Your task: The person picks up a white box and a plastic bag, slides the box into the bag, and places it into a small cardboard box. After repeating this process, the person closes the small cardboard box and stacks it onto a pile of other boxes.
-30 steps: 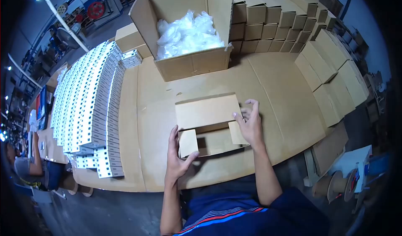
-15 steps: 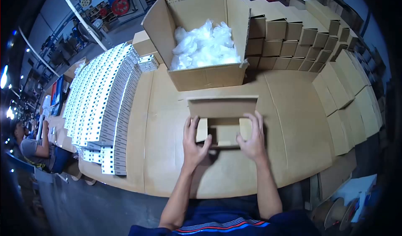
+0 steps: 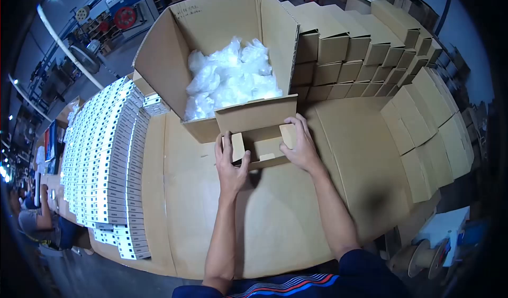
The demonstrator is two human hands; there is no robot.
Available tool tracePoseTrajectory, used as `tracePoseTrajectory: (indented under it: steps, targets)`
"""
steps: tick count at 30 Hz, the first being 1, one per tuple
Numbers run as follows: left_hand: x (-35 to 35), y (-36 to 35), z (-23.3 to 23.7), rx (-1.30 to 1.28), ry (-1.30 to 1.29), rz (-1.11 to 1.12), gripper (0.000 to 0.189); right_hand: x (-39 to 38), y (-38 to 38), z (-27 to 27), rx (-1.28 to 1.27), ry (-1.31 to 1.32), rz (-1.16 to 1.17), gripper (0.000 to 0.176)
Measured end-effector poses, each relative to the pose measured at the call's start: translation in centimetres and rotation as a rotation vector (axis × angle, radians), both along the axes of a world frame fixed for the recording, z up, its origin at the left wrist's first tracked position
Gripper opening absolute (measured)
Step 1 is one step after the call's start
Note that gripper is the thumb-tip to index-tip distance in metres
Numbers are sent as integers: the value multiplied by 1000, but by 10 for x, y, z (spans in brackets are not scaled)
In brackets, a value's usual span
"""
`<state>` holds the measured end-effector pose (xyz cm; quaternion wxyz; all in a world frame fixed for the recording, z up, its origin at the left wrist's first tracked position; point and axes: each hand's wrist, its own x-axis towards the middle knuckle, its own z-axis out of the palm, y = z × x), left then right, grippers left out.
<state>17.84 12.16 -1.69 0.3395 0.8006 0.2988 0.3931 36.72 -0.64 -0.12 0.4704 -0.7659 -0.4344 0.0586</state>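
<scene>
Both hands grip a small open cardboard box (image 3: 267, 161) by its two ends, above the cardboard-covered table. Its long back flap (image 3: 257, 115) stands up and overlaps the front of a large carton in this view. My left hand (image 3: 231, 160) has thumb and fingers around the left end flap (image 3: 237, 145). At the other end, my right hand (image 3: 301, 145) clasps the right end flap (image 3: 288, 135) in the same way. Only bare cardboard shows inside the box.
The large open carton (image 3: 200, 131) holds crumpled clear plastic bags (image 3: 233, 76). On the left stand long stacks of white small boxes (image 3: 100, 160). Folded brown boxes (image 3: 330, 49) are piled at back right, more (image 3: 423, 129) at right. A person (image 3: 45, 221) sits at far left.
My hands have carried the small box away from me, up to the large carton's front, and it now sits slightly turned. The camera view has shifted too.
</scene>
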Motion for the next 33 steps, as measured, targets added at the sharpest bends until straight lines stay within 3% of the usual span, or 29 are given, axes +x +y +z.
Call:
tracePoseTrajectory:
  steps: [3, 4, 7, 8, 9, 11, 12, 14, 16, 17, 18, 19, 21, 23, 26, 27, 29, 30, 32, 33]
  targets:
    - [-6, 5, 11, -66, -19, -52, 69, 5, -4, -2, 33, 30, 47, 63]
    - [-9, 5, 17, -82, -22, -56, 62, 5, -9, 2, 82, -45, 59, 55]
    - [-23, 17, 1, -470, -228, -107, 61, 9, -8, -15, 409, 537, 74, 44]
    - [-19, 13, -4, -576, -389, -21, 62, 14, -11, -20, 404, 480, -26, 39]
    - [-21, 16, -12, -597, -358, 69, 61, 18, -11, -24, 481, 482, -62, 42]
    - [-19, 28, -43, -641, -298, 248, 60, 11, -21, -12, 238, 479, -271, 40]
    - [-17, 27, -50, -521, -368, 141, 58, 13, -22, -19, 265, 476, -242, 41]
    - [-18, 22, -45, -489, -300, 130, 56, 23, -22, -39, 319, 471, -176, 42]
    - [-23, 9, -12, -527, -202, 128, 52, 13, -31, -12, 195, 378, -237, 43]
    - [-22, 19, -35, -569, -278, 60, 51, 10, -26, 0, 138, 329, -249, 44]
    - [-27, 18, -17, -437, -231, -29, 50, 11, -23, -3, 216, 261, -240, 48]
    - [-32, 17, 2, -304, -197, -115, 62, 11, -19, -7, 291, 197, -221, 55]
    - [-53, 18, 22, -214, -125, -148, 64, -14, -21, 37, 85, -164, -336, 69]
    - [-78, 33, 34, -129, -82, -136, 62, -43, -10, 74, 150, -365, -392, 60]
    - [-112, 88, 22, -92, -22, -40, 58, -87, 20, 101, 277, -320, -222, 48]
    - [-120, 107, 22, -64, 5, -2, 56, -109, 37, 108, 354, -242, -110, 37]
    - [-128, 149, 25, -5, 58, 62, 51, -144, 73, 105, 373, -123, 174, 33]
    - [-128, 168, 24, 46, 67, 100, 46, -164, 87, 110, 147, 34, 248, 36]
    - [-125, 216, 13, 166, 62, 127, 47, -189, 145, 81, 273, 173, 478, 44]
    - [-123, 237, 10, 229, 62, 139, 48, -197, 176, 65, 244, 113, 499, 49]
